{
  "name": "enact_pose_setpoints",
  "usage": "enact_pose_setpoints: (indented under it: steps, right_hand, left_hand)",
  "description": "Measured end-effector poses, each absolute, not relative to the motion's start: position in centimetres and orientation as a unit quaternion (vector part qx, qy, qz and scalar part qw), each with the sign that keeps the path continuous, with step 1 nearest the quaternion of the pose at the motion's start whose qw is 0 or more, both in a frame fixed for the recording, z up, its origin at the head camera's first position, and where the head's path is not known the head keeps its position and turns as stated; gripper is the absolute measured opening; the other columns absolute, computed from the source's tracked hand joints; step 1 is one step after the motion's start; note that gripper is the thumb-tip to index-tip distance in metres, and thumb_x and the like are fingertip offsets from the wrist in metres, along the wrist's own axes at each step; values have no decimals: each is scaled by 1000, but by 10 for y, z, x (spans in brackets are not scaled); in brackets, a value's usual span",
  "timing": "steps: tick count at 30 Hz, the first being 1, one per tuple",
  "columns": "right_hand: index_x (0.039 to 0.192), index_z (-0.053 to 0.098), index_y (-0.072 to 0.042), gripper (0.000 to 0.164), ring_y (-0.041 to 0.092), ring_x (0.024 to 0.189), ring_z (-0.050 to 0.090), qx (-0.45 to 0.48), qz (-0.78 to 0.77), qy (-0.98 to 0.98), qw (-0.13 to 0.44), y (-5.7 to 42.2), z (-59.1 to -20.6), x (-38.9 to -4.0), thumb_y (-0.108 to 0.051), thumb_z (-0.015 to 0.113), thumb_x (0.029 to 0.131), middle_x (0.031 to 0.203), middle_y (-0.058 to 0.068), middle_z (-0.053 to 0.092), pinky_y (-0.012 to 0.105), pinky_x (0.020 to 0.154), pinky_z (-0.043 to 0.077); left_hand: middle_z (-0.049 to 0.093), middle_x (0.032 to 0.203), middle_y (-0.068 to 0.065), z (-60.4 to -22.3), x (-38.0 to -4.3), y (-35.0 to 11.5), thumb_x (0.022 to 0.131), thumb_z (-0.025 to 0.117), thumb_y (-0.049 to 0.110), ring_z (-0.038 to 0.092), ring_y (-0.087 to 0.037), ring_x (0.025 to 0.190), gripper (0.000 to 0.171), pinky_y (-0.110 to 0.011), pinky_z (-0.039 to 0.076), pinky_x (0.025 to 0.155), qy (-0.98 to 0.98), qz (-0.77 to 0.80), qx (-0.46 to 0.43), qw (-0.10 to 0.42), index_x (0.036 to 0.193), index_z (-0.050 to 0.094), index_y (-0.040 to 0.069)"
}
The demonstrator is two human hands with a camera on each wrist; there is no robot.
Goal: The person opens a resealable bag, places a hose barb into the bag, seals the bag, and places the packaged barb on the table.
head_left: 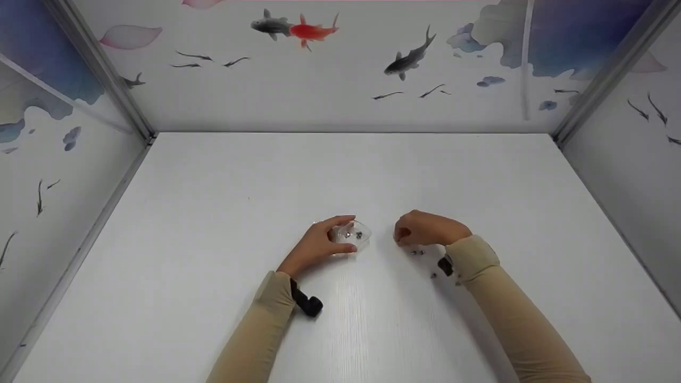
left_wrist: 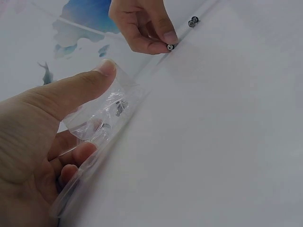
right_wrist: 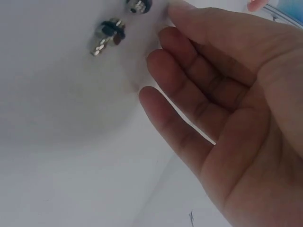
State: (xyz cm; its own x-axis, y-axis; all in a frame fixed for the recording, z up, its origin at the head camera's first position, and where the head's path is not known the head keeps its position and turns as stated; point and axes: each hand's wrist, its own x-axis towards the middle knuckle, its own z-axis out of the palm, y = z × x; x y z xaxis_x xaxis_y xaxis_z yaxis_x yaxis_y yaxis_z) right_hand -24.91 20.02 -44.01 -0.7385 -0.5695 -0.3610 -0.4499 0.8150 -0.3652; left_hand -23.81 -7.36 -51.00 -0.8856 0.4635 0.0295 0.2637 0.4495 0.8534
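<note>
My left hand (head_left: 319, 242) holds a clear, crinkled plastic bag (left_wrist: 90, 120) between thumb and fingers. A few small metal parts (head_left: 359, 235) show inside it. To the right, my right hand (head_left: 428, 229) is low over the table, with thumb and index finger pinching a small round metal fitting (left_wrist: 170, 47). That fitting is hidden in the right wrist view. Two more metal fittings (left_wrist: 193, 21) with dark rings lie beside this hand. In the right wrist view, one fitting (right_wrist: 110, 34) shows a narrow shiny end, and the other fingers are bent loosely.
Another small fitting (head_left: 433, 275) lies nearer me on the white table (head_left: 223, 175), and one more (head_left: 458, 283) is beside the right sleeve. Panels (head_left: 340, 101) printed with fish and petals enclose the table at the back and both sides. Black wrist cameras (head_left: 308, 304) sit on both cuffs.
</note>
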Motion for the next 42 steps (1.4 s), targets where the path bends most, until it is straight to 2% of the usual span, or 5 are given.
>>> enact_pose_setpoints:
  steps: [11, 18, 22, 26, 42]
  right_hand:
    - [102, 69, -10, 13, 14, 83, 55, -266, -137, 926, 232, 201, -441, -251, -13, 58, 96, 98, 1, 66, 33, 79, 49]
    - [102, 70, -10, 14, 13, 80, 56, -264, -148, 927, 221, 202, -440, -254, -12, 58, 96, 97, 2, 66, 30, 74, 49]
    - [101, 70, -7, 14, 13, 77, 55, -272, -161, 925, 210, 201, -438, -256, -10, 57, 95, 93, 3, 65, 29, 73, 48]
    - [101, 69, -6, 14, 13, 78, 54, -282, -171, 923, 197, 199, -435, -257, -10, 57, 95, 95, 4, 66, 30, 74, 48]
    - [107, 69, -4, 18, 18, 90, 60, -280, -215, 922, 157, 182, -428, -260, -12, 58, 96, 104, 6, 68, 35, 83, 51]
  left_hand:
    - [58, 134, 1, -508, -237, -73, 76, 80, 40, 41, -13, 76, 70, -29, 36, 75, 844, 480, 217, 103, 139, 53, 25]
    - [56, 137, 0, -508, -236, -73, 76, 80, 42, 49, -13, 104, 70, -33, 39, 93, 843, 482, 215, 104, 139, 53, 26]
    - [64, 111, 0, -509, -236, -73, 76, 80, 41, 49, -13, 90, 69, -31, 39, 83, 841, 484, 217, 102, 138, 53, 27]
    - [51, 83, 3, -510, -237, -74, 76, 80, 40, 40, -12, 73, 68, -28, 35, 70, 841, 483, 220, 99, 138, 54, 26]
    - [56, 89, 3, -510, -237, -74, 76, 80, 41, 41, -11, 75, 68, -27, 35, 71, 843, 481, 217, 100, 138, 54, 27]
